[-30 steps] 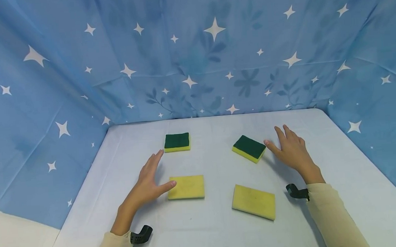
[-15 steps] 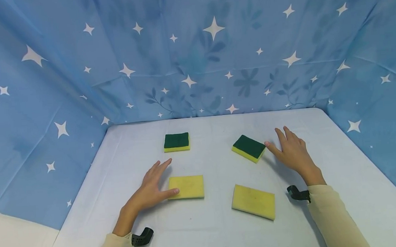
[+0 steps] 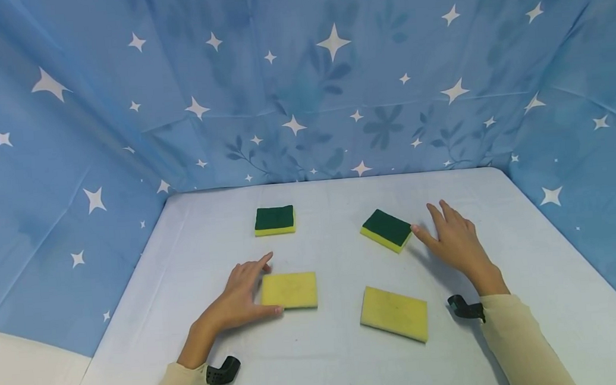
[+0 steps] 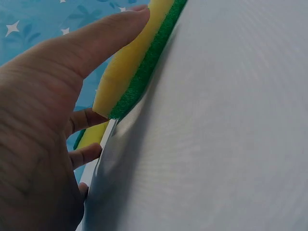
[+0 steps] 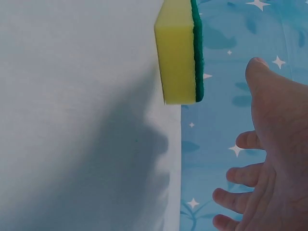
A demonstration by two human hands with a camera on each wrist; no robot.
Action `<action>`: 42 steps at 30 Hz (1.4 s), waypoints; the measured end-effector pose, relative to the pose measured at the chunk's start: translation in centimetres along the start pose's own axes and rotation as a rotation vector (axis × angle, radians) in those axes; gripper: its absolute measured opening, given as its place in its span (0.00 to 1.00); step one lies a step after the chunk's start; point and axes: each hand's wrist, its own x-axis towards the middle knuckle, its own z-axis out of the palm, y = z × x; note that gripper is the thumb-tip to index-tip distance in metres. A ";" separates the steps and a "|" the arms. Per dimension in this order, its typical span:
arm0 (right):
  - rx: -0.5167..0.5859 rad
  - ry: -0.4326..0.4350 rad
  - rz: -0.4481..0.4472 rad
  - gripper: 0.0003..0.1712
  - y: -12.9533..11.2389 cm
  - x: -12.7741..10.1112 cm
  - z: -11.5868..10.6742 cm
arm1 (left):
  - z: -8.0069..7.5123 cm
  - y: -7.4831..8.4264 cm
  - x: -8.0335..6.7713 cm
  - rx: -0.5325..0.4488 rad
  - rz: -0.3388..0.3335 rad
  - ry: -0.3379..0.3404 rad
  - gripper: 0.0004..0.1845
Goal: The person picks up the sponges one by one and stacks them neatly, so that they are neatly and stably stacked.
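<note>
In the head view, a sponge lying yellow side up (image 3: 289,291) is straddled by my left hand (image 3: 238,296). The thumb is along its near edge and the other fingers reach past its far edge. The left wrist view has the thumb overlapping the yellow layer, with the green scouring layer (image 4: 147,72) underneath, against the tablecloth. My right hand (image 3: 455,243) hovers with spread fingers beside a green-topped sponge (image 3: 387,230) set at an angle. Its thumb tip is close to that sponge's right corner; the right wrist view has a gap between thumb and sponge (image 5: 178,62).
Another sponge, green side up (image 3: 275,220), lies at the back left. A yellow-side-up sponge (image 3: 394,314) sits at the front right, slightly turned. White cloth covers the table (image 3: 330,358). Blue star-patterned curtains (image 3: 300,85) hang behind and at both sides.
My left hand has come nearer and slightly to the right, its thumb shifting from over the yellow sponge to its near edge. The right hand has hardly moved.
</note>
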 end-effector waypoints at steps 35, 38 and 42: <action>0.192 -0.102 -0.089 0.53 -2.5 -4.6 -0.9 | 0.4 0.0 -0.3 0.003 -0.033 -0.016 0.42; 0.210 -0.135 -0.098 0.54 -3.1 -5.2 -0.9 | 0.4 0.0 -0.3 0.003 -0.027 -0.012 0.42; 0.237 -0.182 -0.110 0.55 -3.9 -5.8 -0.7 | 0.4 -0.1 -0.4 0.007 -0.020 -0.002 0.41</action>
